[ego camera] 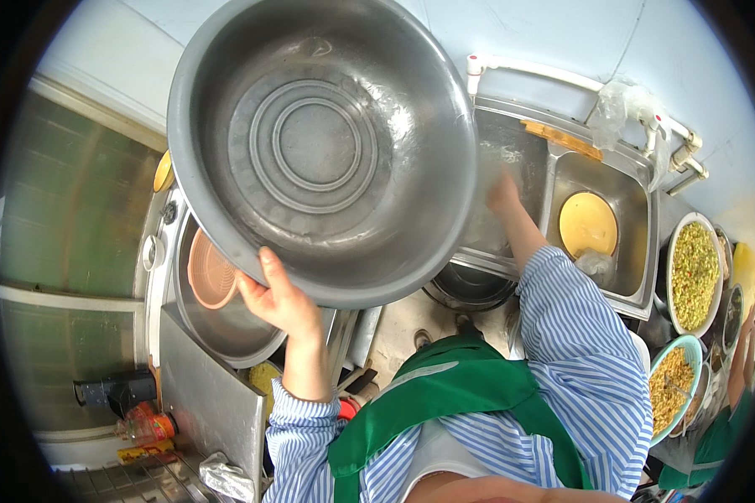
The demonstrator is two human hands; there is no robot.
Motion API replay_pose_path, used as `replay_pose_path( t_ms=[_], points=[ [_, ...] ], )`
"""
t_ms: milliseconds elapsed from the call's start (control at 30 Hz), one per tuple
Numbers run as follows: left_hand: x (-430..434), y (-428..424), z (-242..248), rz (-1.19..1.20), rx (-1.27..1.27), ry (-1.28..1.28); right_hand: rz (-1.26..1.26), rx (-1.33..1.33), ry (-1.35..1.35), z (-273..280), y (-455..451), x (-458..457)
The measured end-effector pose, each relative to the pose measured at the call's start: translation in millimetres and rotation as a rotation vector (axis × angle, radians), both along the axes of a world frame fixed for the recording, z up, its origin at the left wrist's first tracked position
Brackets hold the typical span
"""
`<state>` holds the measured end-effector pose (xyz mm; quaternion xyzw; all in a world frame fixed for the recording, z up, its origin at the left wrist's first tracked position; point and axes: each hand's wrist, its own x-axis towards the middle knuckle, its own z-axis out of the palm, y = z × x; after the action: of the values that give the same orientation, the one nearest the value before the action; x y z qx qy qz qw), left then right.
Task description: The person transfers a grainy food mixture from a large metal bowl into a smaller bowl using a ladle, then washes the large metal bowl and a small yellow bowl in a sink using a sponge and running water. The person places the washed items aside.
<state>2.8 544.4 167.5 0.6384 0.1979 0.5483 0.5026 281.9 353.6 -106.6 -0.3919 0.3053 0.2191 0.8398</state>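
A large grey basin [318, 135] is tilted up with its inside facing me. My left hand [283, 298] grips its near rim, thumb on the rim and the other fingers partly hidden. My right hand [503, 190] is low in the left bowl of a stainless steel double sink [535, 135], blurred, and whether it holds anything cannot be told. In the right sink bowl lie a yellow round dish [588, 223] and a crumpled clear plastic bag [594, 264].
A wooden strip [563, 139] lies across the sink's back. White pipes [541, 68] run along the wall. At right stand bowls of chopped green food [694, 276] and yellowish food [673, 383], near another person's arm [739, 358]. A pink colander [212, 270] sits in a basin at left.
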Motion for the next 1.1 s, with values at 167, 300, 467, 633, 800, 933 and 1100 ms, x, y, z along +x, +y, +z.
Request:
replay_pose_path(
  t_ms=[167,300,467,633,800,933,1100],
  points=[
    [-26.0,-20.2,-31.3,-0.114,0.138,0.101,0.427,-0.861,-0.635,15.8,34.2,-21.5],
    [18.9,43.9,57.7,-0.258,-0.133,0.209,0.316,-0.453,-0.574,27.5,9.5,22.3],
    [24.3,112.2,83.6,-0.153,-0.192,0.288,0.258,-0.275,-0.637,64.2,12.1,36.0],
    [-40.2,133.3,63.8,-0.039,-0.209,0.243,0.354,-0.294,-0.775,101.3,3.4,16.3],
    [-69.2,113.1,121.5,-0.124,-0.321,0.165,0.530,-0.287,-0.822,120.2,0.1,0.9],
    [-130.6,141.2,170.5,0.017,-0.070,0.230,0.550,-0.373,-0.660,146.3,44.5,-48.0],
    [-25.1,80.3,185.7,-0.280,-0.241,0.318,0.454,-0.438,-0.664,80.4,20.9,-39.8]
  ],
)
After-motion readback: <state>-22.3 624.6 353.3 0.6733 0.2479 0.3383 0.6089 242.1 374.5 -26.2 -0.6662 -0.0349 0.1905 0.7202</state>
